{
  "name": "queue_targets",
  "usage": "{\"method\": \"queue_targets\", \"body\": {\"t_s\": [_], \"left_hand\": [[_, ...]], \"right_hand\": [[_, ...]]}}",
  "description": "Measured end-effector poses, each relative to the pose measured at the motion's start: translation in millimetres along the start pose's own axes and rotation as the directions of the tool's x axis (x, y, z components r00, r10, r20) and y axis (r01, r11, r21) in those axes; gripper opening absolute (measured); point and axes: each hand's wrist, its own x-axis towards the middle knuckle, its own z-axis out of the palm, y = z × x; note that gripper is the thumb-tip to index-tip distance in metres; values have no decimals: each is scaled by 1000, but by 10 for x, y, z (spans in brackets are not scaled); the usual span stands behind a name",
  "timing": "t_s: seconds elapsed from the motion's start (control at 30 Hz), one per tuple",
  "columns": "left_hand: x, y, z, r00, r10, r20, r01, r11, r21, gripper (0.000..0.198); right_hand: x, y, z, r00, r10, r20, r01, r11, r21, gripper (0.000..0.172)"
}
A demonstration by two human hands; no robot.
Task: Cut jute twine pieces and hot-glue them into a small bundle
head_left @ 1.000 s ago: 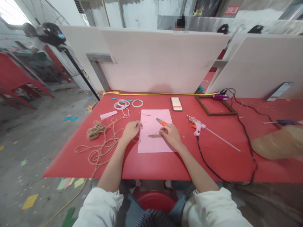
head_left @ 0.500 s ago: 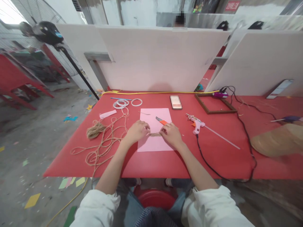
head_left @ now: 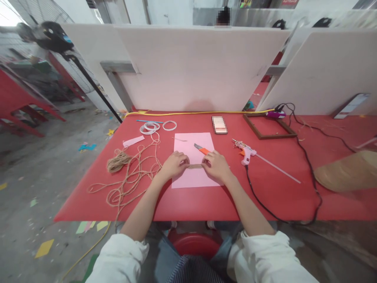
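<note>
**Item:** short length of jute twine (head_left: 195,166), held just above or against a pink paper sheet (head_left: 191,179) and spanning the gap between both grips; its exact contact with the sheet cannot be told.

**Grips:** left grip (head_left: 174,165) and right grip (head_left: 216,166) are close together, curled inward, each clamped on one end of the twine.

**Handling:** light, soft, limp and rough-fibred; it will bend easily, so it is best held near the ends and kept taut.

**Nearby:** orange utility knife (head_left: 203,150) just ahead of the right grip; pink hot glue gun (head_left: 246,152) farther right; loose tangle of twine (head_left: 126,184) left of the left grip.

**Open room:** red surface (head_left: 191,204) nearer the body than both grips, up to its near edge.
</note>
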Motion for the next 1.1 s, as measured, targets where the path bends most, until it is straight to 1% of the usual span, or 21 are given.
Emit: {"method": "queue_targets", "body": {"t_s": [0.07,0.13,0.17,0.2,0.23,0.27,0.3,0.37,0.4,0.43,0.47,0.5,0.6,0.67,0.77,0.87,0.93,1.0,1.03,1.07,1.1], "left_hand": [[2,-4,9,1000,24,14,-24,1000,20,7],[2,-13,17,1000,23,19,-23,999,28,8],[2,-19,21,1000,18,19,-18,999,27,9],[1,-24,23,1000,13,17,-13,1000,23,9],[1,-28,25,1000,8,13,-8,1000,17,9],[1,-31,26,1000,3,7,-3,1000,8,9],[1,-33,26,1000,-2,1,2,1000,-2,8],[2,-33,28,1000,-11,-8,11,1000,-27,6],[3,-30,30,1000,-18,-12,17,999,-38,6],[5,-26,33,1000,-27,-15,26,999,-47,5],[6,-21,37,999,-37,-18,36,998,-54,6],[8,-15,42,999,-47,-23,46,997,-58,6],[13,1,54,997,-69,-42,67,996,-63,9],[14,4,56,994,-93,-54,89,993,-74,10],[7,-8,47,984,-161,-77,149,979,-142,9],[-4,-37,43,964,-217,-157,188,966,-179,8],[-9,-63,49,948,-222,-228,194,971,-138,9],[-11,-87,60,944,-197,-266,180,980,-85,10],[-12,-97,68,946,-182,-268,171,983,-64,12],[-13,-106,75,950,-169,-264,162,986,-47,12],[-14,-112,83,953,-161,-256,158,987,-33,13]], "right_hand": [[12,57,-40,1000,-3,-24,3,1000,18,9],[23,157,-123,993,31,-112,-27,999,39,14],[19,225,-184,980,85,-180,-79,996,39,16],[5,302,-255,953,164,-257,-161,986,33,19],[-25,385,-335,902,270,-338,-278,960,25,21],[-71,470,-418,829,388,-402,-416,909,21,22],[-132,552,-498,755,475,-452,-521,853,26,25],[-286,689,-628,621,600,-504,-678,734,39,31],[-365,740,-668,571,646,-506,-733,679,41,34],[-434,778,-689,533,684,-498,-774,631,38,36],[-487,804,-693,508,714,-482,-806,591,25,39],[-519,821,-681,496,739,-455,-830,558,1,44],[-494,843,-606,482,801,-355,-870,487,-82,57],[-422,865,-570,471,831,-297,-881,462,-104,60],[-352,927,-582,454,857,-244,-884,468,-2,43],[-384,975,-640,466,858,-214,-849,502,165,28],[-445,963,-669,499,845,-194,-807,535,252,24],[-519,910,-683,552,824,-124,-696,538,476,23],[-555,871,-685,597,799,-71,-600,504,621,23],[-590,826,-686,652,758,-15,-489,435,756,26],[-620,776,-688,708,705,34,-385,344,856,29]]}}
